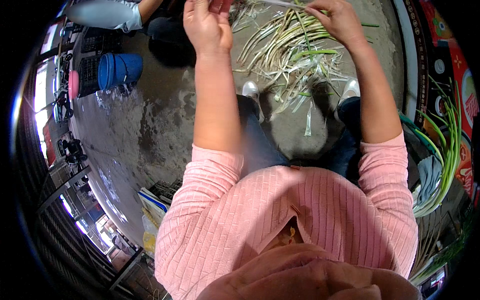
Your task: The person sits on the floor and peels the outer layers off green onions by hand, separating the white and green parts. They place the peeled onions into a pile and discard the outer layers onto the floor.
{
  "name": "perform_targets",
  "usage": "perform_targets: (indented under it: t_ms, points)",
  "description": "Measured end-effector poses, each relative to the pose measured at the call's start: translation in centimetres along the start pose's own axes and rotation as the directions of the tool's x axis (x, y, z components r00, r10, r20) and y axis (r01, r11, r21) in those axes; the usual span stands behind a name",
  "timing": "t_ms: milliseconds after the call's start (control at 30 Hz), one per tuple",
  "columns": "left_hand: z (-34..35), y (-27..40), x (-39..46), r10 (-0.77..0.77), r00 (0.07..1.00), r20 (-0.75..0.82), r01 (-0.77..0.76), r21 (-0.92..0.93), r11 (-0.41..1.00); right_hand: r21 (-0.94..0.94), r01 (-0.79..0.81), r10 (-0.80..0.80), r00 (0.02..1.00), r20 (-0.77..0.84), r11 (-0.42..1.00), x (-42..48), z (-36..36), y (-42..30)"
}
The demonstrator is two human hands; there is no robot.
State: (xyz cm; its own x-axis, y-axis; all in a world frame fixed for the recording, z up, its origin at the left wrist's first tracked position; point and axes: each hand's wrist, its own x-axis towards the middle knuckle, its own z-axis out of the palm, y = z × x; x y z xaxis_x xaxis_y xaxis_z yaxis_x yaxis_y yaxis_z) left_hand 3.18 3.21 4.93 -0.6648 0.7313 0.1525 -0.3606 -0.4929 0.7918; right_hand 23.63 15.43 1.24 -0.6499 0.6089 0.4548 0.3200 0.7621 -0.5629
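Note:
At the top edge of the head view my left hand [208, 28] is raised palm up, its fingers partly cut off, with something reddish beside them that I cannot make out. My right hand [335, 18] pinches a thin whitish strip [279, 3] between thumb and fingers; the strip runs left toward my left hand, and whether that hand grips it I cannot tell. Beneath and between the hands, a heap of long green onions [275, 35] lies on the concrete floor. Stripped pale outer leaves [317, 69] are scattered nearer my feet.
A co-worker's sleeve [137, 17] is at the upper left, near black crates [88, 71] and a blue bucket [122, 71]. At my right, more green onions [452, 150] curve beside a grey-blue cloth [428, 178]. A printed red panel [467, 75] stands along the right.

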Motion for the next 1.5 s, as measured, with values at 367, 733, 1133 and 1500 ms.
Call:
perform_targets:
  t_ms: [367,733,1133,1500]
  points:
    - [-2.5,1.5,1.1,0.043,0.977,-0.207,-0.045,-0.007,0.999,-0.182,-0.383,0.398,0.916,0.056,0.906,-0.8,-0.8,3.8]
    - [-0.6,0.4,0.0,-0.025,0.993,-0.114,0.029,0.030,0.999,0.091,0.144,-0.147,0.989,0.026,0.985,-0.2,0.9,-0.7]
    - [1.8,-1.1,-1.4,-0.133,0.988,0.084,0.108,0.252,0.962,0.473,-0.160,0.134,0.987,0.088,0.867,0.0,3.1,-2.3]
    - [2.7,-1.4,-1.6,-0.079,0.996,0.031,0.063,0.353,0.934,0.531,-0.238,0.206,0.971,0.120,0.813,0.4,1.7,-2.0]
